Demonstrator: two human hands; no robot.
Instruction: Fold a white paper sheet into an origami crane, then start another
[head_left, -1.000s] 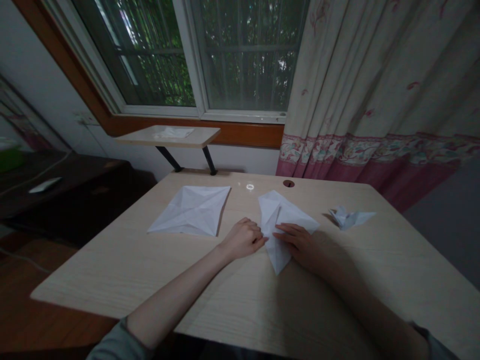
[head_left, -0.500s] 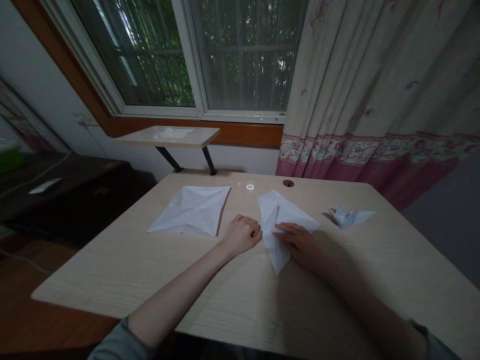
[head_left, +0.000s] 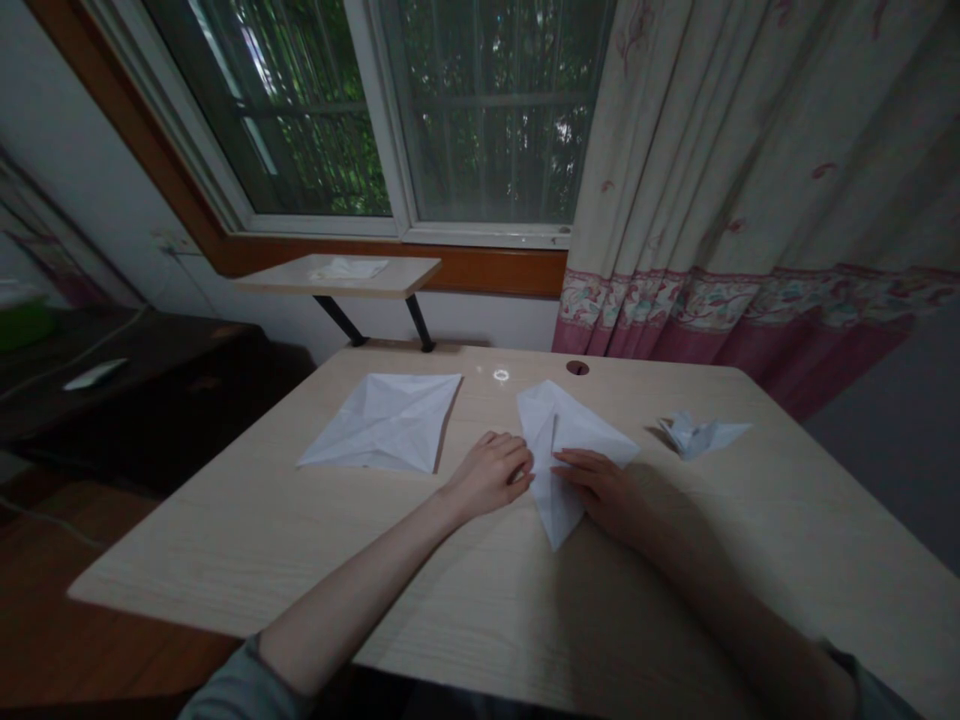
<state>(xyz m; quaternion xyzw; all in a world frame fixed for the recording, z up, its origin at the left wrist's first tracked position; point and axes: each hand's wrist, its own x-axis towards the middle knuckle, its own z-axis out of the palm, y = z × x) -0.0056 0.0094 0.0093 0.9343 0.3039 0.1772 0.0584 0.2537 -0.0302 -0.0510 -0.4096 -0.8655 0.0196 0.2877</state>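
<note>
Fingers of the right hand (head_left: 604,490) lie loosely extended on the folded paper (head_left: 553,515), apparently to steady it against the desk (head_left: 262,540). The left hand (head_left: 491,475) curls at the paper's left edge; whether it pinches anything cannot be told. Left of the folded paper lies a creased sheet (head_left: 390,425); right of it, a small paper shape (head_left: 701,438), both probably set apart for working room. The folded paper's underside is hidden.

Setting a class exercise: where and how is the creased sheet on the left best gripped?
Probably pinch the creased sheet by its right edge, coming from the right: the dark shadow along that edge suggests it stands slightly off the table.
</note>
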